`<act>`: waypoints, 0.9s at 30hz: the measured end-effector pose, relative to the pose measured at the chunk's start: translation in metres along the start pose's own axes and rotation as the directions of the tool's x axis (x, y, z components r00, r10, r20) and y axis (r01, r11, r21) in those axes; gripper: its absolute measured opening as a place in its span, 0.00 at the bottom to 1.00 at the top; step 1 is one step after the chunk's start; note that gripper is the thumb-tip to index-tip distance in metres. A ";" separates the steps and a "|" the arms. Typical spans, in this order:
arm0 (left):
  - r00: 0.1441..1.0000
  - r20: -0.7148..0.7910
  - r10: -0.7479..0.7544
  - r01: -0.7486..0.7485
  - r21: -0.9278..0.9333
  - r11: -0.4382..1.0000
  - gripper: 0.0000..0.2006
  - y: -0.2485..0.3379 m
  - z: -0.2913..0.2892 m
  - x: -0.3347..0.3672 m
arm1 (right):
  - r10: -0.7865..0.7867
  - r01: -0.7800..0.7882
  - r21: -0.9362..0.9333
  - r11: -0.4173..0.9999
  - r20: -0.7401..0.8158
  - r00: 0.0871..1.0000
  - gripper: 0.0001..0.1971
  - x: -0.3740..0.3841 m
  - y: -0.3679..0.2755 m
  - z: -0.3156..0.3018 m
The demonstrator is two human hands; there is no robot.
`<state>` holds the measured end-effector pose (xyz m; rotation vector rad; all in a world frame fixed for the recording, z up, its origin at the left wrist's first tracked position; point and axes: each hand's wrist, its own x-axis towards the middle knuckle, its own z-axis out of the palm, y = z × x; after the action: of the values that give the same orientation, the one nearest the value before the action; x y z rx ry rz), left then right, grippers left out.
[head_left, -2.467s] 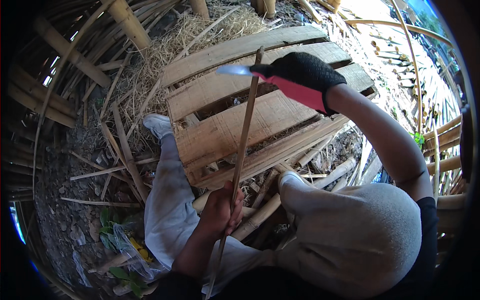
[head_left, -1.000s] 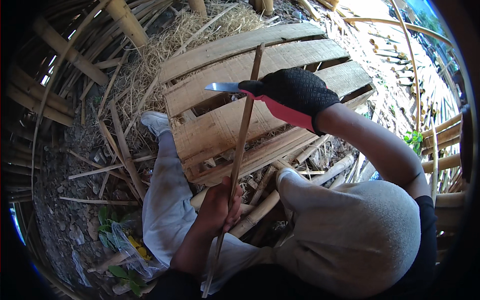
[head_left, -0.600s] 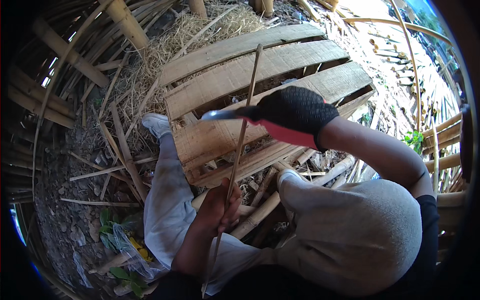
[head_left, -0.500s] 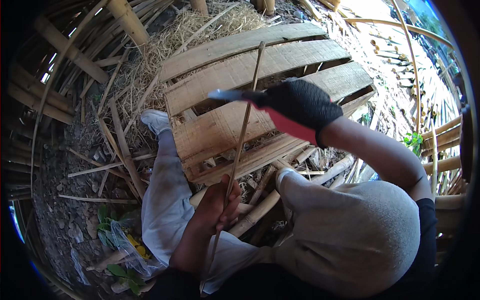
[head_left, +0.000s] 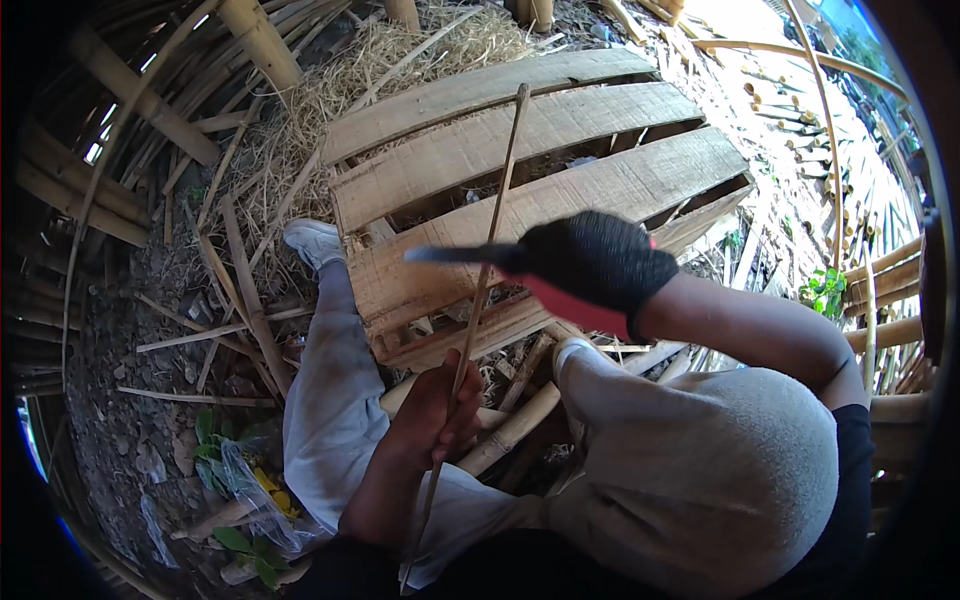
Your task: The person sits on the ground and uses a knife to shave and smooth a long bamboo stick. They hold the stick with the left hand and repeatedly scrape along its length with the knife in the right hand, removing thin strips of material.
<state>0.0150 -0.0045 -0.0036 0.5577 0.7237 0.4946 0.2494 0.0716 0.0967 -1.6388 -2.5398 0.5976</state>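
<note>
The gloved right hand [head_left: 597, 262] sits lower now, nearer the person, than a second ago; it has dropped along the stick [head_left: 502, 190] toward the bare left hand [head_left: 437, 405]. The knife [head_left: 455, 255] comes down with it, blade out to the left, crossing the stick roughly midway between its far tip and the left hand. Both blade and glove are blurred, so probably mid-stroke; whether the edge actually bites can't be told. The stick also shows a narrower face than a second ago, so it looks turned in the grip, likely putting a fresh side under the blade for shaving. Left fingers are wrapped round the stick below the blade and hold about the same spot as before. Right fingers are closed on the knife handle, mostly hidden by the glove. Stick slants up from the lap, far end over the slatted wooden pallet [head_left: 440, 165], which hasn't moved. Judgement: a pass partway along, not finished, with unworked length left before the left hand.
</note>
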 end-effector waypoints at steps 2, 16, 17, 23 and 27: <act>1.000 0.000 0.025 -0.025 0.011 1.000 0.26 -0.005 0.000 0.002 | -0.142 0.144 -0.034 0.989 0.055 0.988 0.19 -0.010 -0.008 0.009; 0.981 0.191 -0.017 0.038 -0.106 0.994 0.26 -0.005 -0.015 0.006 | -0.402 0.420 0.007 0.907 -0.278 0.873 0.18 0.032 0.031 -0.003; 0.976 0.218 -0.012 0.042 -0.133 0.990 0.25 -0.006 -0.017 0.006 | -0.474 0.475 -0.078 0.876 -0.313 0.823 0.18 0.037 0.034 -0.003; 0.919 0.395 0.008 0.078 -0.201 0.976 0.25 -0.016 -0.024 0.003 | -0.515 0.417 -0.307 0.855 -0.417 0.749 0.17 0.056 0.063 -0.031; 0.900 0.434 0.042 0.001 -0.098 0.995 0.25 -0.019 -0.025 0.004 | -0.295 0.211 -0.217 0.953 -0.515 0.804 0.18 0.064 0.089 -0.057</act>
<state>0.0036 -0.0088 -0.0332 0.5613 0.2630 0.4011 0.3129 0.1770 0.1078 -1.2277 -2.3365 -0.0878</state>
